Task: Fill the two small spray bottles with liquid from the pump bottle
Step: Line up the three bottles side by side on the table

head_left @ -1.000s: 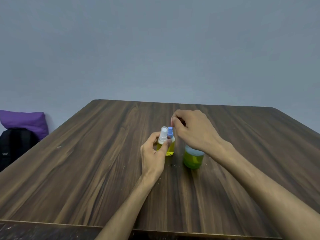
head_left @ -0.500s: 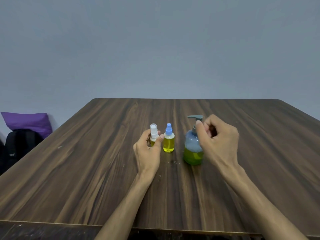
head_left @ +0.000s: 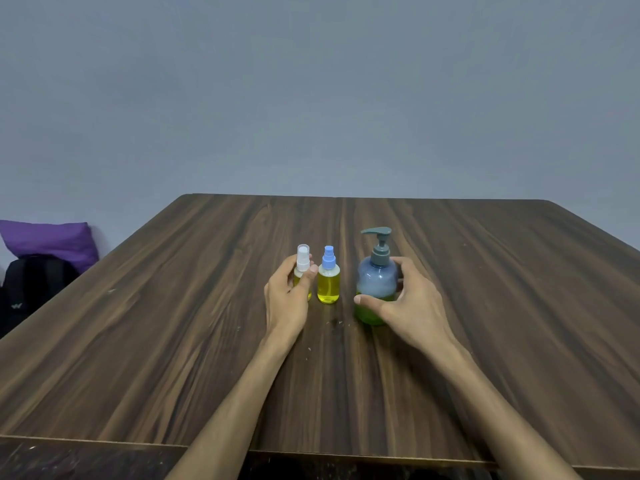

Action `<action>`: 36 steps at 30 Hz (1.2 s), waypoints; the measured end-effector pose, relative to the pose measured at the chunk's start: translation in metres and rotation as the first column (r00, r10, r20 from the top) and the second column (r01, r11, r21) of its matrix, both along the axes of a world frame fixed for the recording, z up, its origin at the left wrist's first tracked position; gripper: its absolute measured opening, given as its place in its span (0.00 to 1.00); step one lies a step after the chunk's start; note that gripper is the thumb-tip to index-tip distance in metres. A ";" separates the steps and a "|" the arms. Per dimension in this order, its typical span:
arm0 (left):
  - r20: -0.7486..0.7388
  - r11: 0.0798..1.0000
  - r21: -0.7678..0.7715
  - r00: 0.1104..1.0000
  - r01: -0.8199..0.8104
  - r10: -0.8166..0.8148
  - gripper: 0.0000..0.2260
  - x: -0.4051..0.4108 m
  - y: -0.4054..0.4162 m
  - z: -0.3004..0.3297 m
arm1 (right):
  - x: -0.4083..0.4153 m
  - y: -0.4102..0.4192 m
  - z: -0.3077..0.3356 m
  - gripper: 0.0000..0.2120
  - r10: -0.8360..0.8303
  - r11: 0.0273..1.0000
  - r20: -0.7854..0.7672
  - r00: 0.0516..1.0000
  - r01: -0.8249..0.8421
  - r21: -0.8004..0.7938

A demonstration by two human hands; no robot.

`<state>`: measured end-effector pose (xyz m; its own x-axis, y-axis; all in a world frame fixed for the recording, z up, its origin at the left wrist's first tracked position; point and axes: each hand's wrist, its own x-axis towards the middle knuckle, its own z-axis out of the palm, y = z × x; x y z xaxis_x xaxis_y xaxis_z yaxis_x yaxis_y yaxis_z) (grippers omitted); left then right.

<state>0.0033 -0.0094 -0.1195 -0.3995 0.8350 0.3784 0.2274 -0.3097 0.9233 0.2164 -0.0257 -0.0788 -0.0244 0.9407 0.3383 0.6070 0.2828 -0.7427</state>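
Three bottles stand in a row mid-table. My left hand grips the white-capped spray bottle, whose yellow body is mostly hidden by my fingers. Just right of it the blue-capped spray bottle stands free, full of yellow liquid. My right hand is wrapped around the pump bottle, thumb in front and fingers behind. The pump bottle has a grey-blue pump head and green liquid in its lower part.
The dark wooden table stretches wide on both sides of the bottles. A purple cushion and a black backpack lie off the table's left edge. A plain grey wall rises behind.
My right hand left the blue spray bottle's top, moved right and dropped onto the pump bottle's body. My left hand slid the white-capped bottle slightly left, apart from the blue one.
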 end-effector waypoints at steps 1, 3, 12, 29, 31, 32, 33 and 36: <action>0.000 1.000 -0.006 1.000 0.022 -0.022 0.07 0.000 0.001 -0.001 | 0.000 0.004 0.001 0.33 0.026 1.000 0.000 1.000 -0.026 -0.010; 0.008 0.998 -0.027 0.998 0.056 -0.055 0.06 -0.001 0.003 -0.001 | 0.001 0.013 0.005 0.36 0.091 0.994 0.015 0.996 -0.090 -0.061; 0.079 0.985 -0.116 0.990 0.129 -0.120 0.20 -0.001 0.002 0.000 | -0.013 0.039 0.005 0.38 0.197 0.965 -0.081 0.977 -0.207 -0.162; 0.043 0.979 -0.148 0.990 0.139 -0.134 0.21 -0.001 0.001 0.000 | -0.024 0.031 -0.015 0.36 0.143 0.987 -0.100 0.985 -0.150 -0.061; 0.064 0.977 -0.153 0.988 0.147 -0.139 0.20 -0.001 0.001 0.000 | -0.024 0.031 -0.016 0.36 0.149 0.987 -0.091 0.985 -0.154 -0.055; 0.071 0.977 -0.154 0.988 0.148 -0.139 0.20 -0.001 0.000 0.000 | -0.024 0.031 -0.016 0.36 0.152 0.986 -0.090 0.984 -0.157 -0.053; 0.072 0.977 -0.151 0.988 0.149 -0.139 0.20 -0.001 0.000 0.000 | -0.024 0.031 -0.016 0.36 0.153 0.986 -0.090 0.984 -0.158 -0.052; 0.060 0.978 -0.146 0.988 0.151 -0.143 0.20 0.000 -0.002 0.000 | -0.024 0.032 -0.016 0.36 0.158 0.986 -0.098 0.983 -0.163 -0.042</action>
<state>0.0029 -0.0114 -0.1195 -0.2830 0.9317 0.2277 0.1430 -0.1938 0.9706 0.1929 0.0062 -0.0950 -0.1467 0.9428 0.2994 0.4838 0.3324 -0.8096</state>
